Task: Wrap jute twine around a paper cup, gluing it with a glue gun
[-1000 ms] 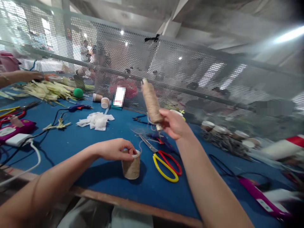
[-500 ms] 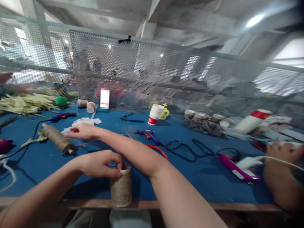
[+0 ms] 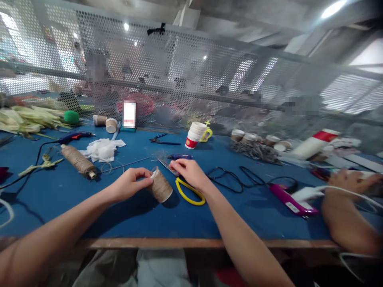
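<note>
My left hand point(image 3: 134, 182) pinches the rim of a small paper cup wrapped in brown twine point(image 3: 162, 187), tilted above the blue table with its base toward the lower right. Beside it, my right hand point(image 3: 188, 172) is closed over the middle of a pair of scissors with a yellow handle loop point(image 3: 191, 194). The blades stick out past my fingertips to the upper left, and part of the handle is hidden beneath my hand. Just behind that hand lies a blue glue gun point(image 3: 179, 156), partly covered.
Left of centre lie a twine spool point(image 3: 78, 160) and crumpled white material point(image 3: 103, 149). Pliers point(image 3: 164, 141) and stacked paper cups point(image 3: 195, 135) stand farther back. A purple power strip point(image 3: 290, 199) with cables is at right, near another person's hand point(image 3: 347, 183).
My right hand has moved from the white material at left to the scissors. My left hand has lifted the wrapped cup from the table's front edge and tilted it. The yellow loop now shows.
</note>
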The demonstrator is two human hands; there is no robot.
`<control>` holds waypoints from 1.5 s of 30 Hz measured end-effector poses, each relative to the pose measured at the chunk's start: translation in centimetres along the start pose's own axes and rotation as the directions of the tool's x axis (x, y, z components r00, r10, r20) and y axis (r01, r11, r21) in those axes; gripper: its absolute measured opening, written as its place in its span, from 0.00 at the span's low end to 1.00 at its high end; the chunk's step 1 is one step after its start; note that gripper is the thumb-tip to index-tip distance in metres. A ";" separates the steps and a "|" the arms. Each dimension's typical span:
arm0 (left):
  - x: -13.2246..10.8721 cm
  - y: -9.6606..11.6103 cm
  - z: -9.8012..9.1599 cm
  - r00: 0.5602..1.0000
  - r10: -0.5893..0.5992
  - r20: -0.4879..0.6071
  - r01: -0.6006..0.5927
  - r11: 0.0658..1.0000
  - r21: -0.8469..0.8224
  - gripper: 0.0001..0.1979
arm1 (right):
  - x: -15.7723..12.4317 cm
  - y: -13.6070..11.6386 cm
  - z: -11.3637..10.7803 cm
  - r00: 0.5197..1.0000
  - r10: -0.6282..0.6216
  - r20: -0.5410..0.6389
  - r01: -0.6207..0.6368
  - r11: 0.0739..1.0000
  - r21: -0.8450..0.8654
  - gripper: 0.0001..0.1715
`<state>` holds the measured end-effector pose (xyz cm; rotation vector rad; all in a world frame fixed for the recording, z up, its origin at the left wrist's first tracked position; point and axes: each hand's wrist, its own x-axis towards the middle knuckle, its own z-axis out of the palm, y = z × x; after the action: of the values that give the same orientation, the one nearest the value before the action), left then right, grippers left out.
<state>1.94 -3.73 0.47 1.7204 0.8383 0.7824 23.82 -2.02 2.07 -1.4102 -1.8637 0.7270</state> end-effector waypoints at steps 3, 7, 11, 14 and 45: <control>0.0 -0.2 0.0 1.000 0.001 -0.010 -0.001 1.000 -0.017 0.12 | 0.1 -1.5 1.4 0.994 -0.019 0.107 0.013 0.998 0.054 0.20; 0.1 -0.3 0.1 1.000 0.022 -0.009 -0.022 0.998 0.056 0.12 | 0.8 -2.7 2.1 0.979 0.050 0.200 -0.081 0.985 0.151 0.26; 0.1 -0.1 0.1 0.998 0.054 -0.015 -0.051 0.988 0.148 0.12 | 1.1 -2.9 3.3 0.921 0.129 0.367 -0.282 0.872 0.400 0.27; 0.0 0.2 0.1 0.999 0.049 -0.018 -0.045 0.984 0.174 0.13 | 1.1 -2.6 4.0 0.917 0.146 0.370 -0.356 0.717 0.599 0.24; -0.1 0.9 0.0 1.000 0.007 -0.025 -0.005 0.995 0.100 0.15 | -1.0 -4.7 2.1 0.832 -0.468 0.298 0.424 0.883 0.202 0.23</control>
<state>2.01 -4.00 1.31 1.8052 0.9035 0.7794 19.61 -4.30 4.26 -0.7443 -2.2560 0.8651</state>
